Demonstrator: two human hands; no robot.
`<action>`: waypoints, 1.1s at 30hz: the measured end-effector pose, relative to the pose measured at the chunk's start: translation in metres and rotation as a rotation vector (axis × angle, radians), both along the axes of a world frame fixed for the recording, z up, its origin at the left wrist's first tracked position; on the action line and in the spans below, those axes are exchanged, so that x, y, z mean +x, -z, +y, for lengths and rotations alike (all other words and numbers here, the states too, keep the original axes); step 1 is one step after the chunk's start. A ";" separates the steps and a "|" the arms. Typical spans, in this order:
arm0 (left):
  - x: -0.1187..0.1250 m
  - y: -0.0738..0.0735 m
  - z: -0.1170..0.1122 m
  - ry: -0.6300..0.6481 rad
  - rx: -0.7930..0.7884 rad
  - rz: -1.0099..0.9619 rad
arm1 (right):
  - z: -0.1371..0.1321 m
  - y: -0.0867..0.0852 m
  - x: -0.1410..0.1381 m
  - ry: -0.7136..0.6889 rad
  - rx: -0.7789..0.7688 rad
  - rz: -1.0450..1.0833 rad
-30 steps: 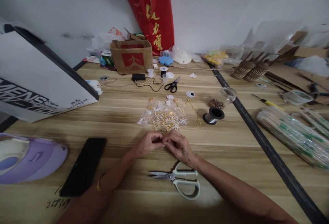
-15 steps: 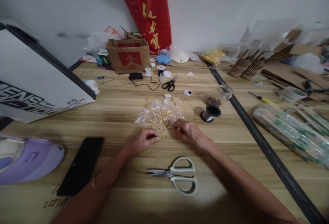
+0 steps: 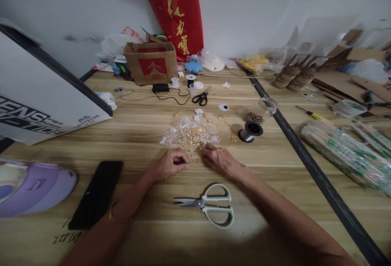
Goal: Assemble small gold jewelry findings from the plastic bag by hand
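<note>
A heap of small gold and silver jewellery findings, partly in clear plastic bags, lies in front of my hands. My left hand is at its near left edge, thumb and index finger pinched together; anything between them is too small to make out. Close by on the right, my right hand has its fingers curled down at the heap's near edge, and what they grip is hidden. A gold chain lies beyond my right hand. Scissors with pale handles rest nearer me, blades pointing left.
A wire spool and a jar of beads stand to the right. Black scissors lie farther back. On the left are a black phone, a purple device and a large white box. Bagged sticks lie far right.
My right hand has turned over slightly, its fingers dipping lower and a little left at the heap's edge. My left hand keeps its pinch almost in place. The view has shifted slightly.
</note>
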State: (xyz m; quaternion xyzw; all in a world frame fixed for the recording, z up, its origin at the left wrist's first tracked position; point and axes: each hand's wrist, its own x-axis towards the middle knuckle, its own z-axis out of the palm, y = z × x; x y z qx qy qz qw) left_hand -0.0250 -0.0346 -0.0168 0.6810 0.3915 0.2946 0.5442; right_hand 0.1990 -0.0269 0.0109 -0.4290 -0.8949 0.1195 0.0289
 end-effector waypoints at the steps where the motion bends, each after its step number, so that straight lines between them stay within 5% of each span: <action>1: 0.000 0.000 0.000 0.001 -0.002 0.000 | 0.000 0.001 0.000 -0.005 0.011 0.000; 33: -0.004 0.001 0.004 0.031 -0.070 0.050 | -0.001 -0.008 -0.004 -0.016 0.006 -0.126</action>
